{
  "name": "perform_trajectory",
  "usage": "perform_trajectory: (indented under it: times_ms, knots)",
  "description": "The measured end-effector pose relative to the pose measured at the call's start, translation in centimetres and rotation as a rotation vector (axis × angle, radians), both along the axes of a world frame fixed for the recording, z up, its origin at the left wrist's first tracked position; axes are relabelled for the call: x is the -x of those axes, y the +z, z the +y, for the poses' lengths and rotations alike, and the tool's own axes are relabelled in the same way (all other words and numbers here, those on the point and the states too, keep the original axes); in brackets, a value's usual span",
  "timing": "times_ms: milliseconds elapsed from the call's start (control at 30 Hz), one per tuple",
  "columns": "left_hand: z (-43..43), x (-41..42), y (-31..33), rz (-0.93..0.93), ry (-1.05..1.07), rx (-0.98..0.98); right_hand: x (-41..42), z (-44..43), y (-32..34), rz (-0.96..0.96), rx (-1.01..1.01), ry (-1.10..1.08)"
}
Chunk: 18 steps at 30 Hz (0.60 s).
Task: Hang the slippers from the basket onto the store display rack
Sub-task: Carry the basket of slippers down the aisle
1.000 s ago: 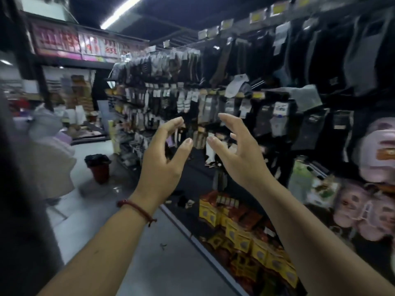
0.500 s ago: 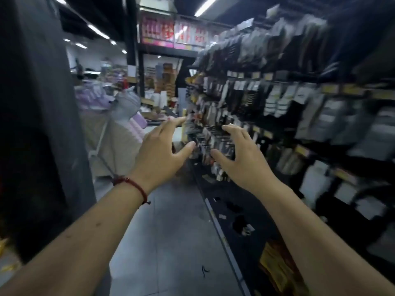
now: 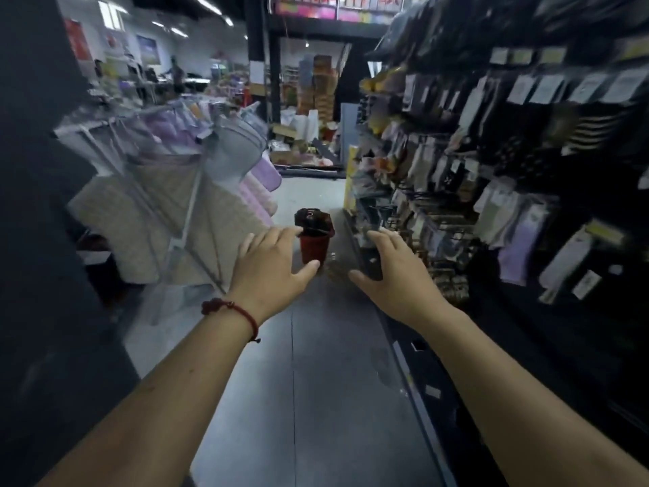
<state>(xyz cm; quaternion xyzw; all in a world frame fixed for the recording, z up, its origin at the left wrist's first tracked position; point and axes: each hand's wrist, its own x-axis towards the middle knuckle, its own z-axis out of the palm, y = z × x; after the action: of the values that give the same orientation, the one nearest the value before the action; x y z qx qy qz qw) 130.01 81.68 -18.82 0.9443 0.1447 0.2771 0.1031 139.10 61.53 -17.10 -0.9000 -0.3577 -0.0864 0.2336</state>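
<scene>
Two bare hands are held out above the aisle floor (image 3: 316,398), left hand (image 3: 270,272) and right hand (image 3: 397,275), fingers spread, nothing gripped. The display rack (image 3: 509,152) is seen at right, hung with blurred packets, perhaps socks. A red bin (image 3: 313,246) is seen ahead.

I could read nothing: the pink sign (image 3: 316,8) overhead, the yellow shelf tags (image 3: 604,232) and the white sock labels (image 3: 548,87) were all blurred.
</scene>
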Motion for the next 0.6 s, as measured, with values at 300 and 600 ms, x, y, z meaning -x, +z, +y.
perform_trajectory:
  times_ms: [300, 600]
  knots:
    - [11.5, -26.4, 0.0, 0.111, -0.135, -0.004, -23.8, 9.6, -1.2, 0.136, -0.094, -0.106]
    - [25.9, -50.7, -1.8, 0.207, -0.123, -0.014, -49.5, 24.8, -4.0, 0.216, -0.120, 0.009]
